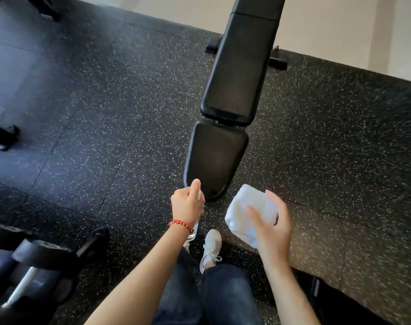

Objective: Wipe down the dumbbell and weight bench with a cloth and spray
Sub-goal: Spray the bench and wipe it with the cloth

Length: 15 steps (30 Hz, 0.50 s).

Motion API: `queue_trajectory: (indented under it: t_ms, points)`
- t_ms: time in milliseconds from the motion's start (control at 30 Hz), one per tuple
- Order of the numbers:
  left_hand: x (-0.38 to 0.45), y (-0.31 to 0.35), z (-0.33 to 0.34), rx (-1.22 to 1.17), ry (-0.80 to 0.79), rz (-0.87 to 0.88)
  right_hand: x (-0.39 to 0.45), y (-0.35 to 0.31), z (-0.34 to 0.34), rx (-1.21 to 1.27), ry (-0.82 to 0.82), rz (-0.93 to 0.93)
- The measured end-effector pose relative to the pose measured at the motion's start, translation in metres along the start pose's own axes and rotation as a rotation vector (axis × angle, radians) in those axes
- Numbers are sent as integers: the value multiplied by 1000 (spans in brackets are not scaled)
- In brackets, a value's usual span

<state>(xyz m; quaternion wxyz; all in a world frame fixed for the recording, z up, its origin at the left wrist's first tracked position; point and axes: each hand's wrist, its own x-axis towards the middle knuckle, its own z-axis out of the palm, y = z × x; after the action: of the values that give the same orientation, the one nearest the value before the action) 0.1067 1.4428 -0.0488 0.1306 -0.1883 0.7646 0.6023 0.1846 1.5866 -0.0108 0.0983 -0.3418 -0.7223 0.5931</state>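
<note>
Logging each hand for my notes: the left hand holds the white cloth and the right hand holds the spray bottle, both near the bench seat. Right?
Swapped. In the head view the left hand holds the spray bottle, and the right hand holds the white cloth. Both are near the bench seat.

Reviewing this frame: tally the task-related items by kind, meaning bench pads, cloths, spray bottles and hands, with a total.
Bench pads: 2, seat pad and back pad
Cloths: 1, white cloth in the right hand
Spray bottles: 1, clear spray bottle in the left hand
Hands: 2
Total: 6
</note>
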Motion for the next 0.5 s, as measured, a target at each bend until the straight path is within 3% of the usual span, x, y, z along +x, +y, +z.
queue_trajectory:
  t_ms: [500]
  points:
    - [47,-1,6,74,73,-166,36,-5,25,-22,-43,74]
